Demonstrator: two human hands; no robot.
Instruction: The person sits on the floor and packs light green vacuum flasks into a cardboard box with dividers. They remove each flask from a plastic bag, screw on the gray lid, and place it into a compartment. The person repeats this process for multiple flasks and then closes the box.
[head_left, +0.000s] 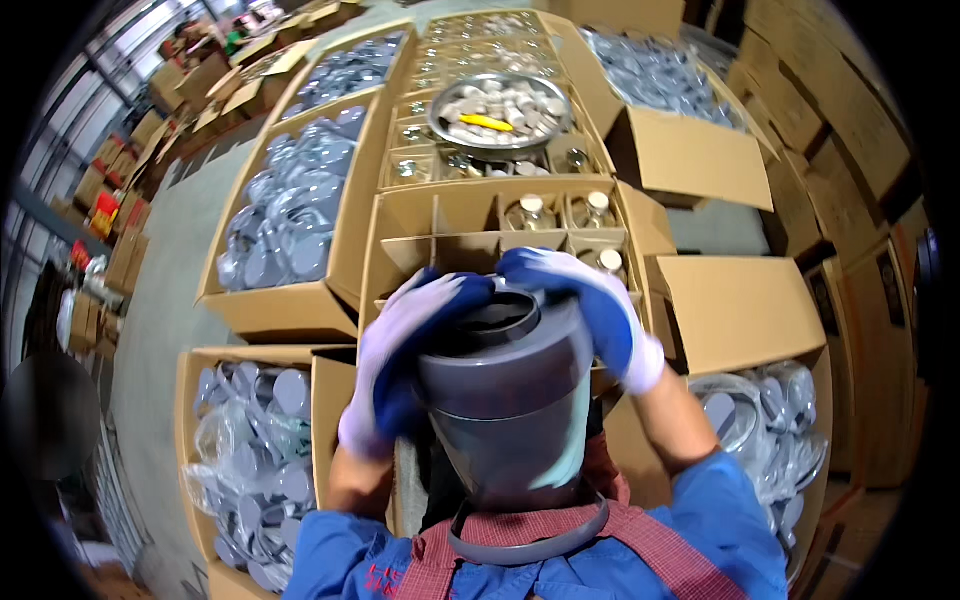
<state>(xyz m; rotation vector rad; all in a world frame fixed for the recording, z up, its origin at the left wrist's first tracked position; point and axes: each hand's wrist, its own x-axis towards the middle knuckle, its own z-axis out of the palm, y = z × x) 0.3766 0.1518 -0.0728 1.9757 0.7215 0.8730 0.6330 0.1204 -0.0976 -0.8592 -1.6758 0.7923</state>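
Note:
A grey plastic jug-like vessel (510, 427) with a collar round its top and a curved grey handle (532, 551) lies against my chest, its collared end pointing away from me. My left hand (416, 337), in a white and blue glove, presses on the left side of the collar. My right hand (581, 300), gloved alike, curls over its right rim. Both hands are somewhat blurred. Just beyond them is a divided cardboard box (465, 206) with several white-capped glass bottles (531, 214) in its right-hand compartments.
A metal bowl (559, 139) of whitish caps with a yellow object (486, 122) rests on a farther box of glassware. Open cartons of grey plastic parts (292, 202) stand left, lower left (247, 465) and right (750, 420). A carton flap (742, 311) juts out at right, before stacked boxes (832, 90).

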